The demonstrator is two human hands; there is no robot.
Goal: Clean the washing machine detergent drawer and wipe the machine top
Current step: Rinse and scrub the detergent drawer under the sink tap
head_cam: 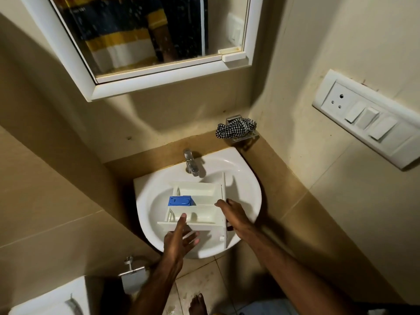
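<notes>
beige tiled bathroom corner, head view looking down. white-framed mirror [145, 39] up top on the back wall, switch and socket panel [368, 119] on the right wall. white wash basin [245, 178] in the corner, chrome tap [192, 163] at its back edge. detergent drawer [195, 205] lies across the basin bowl, front panel on the right, compartments facing up, blue insert [180, 200] in the middle compartment on the left end. right hand [234, 214] grips the drawer at the front panel, fingers curled over its edge. left hand [179, 237] is spread, fingers straight, index tip touching the near compartment wall. checked cloth [235, 129] is bunched in a wall holder just behind the basin, right of the tap. bare foot [197, 303] on the floor tiles below.
</notes>
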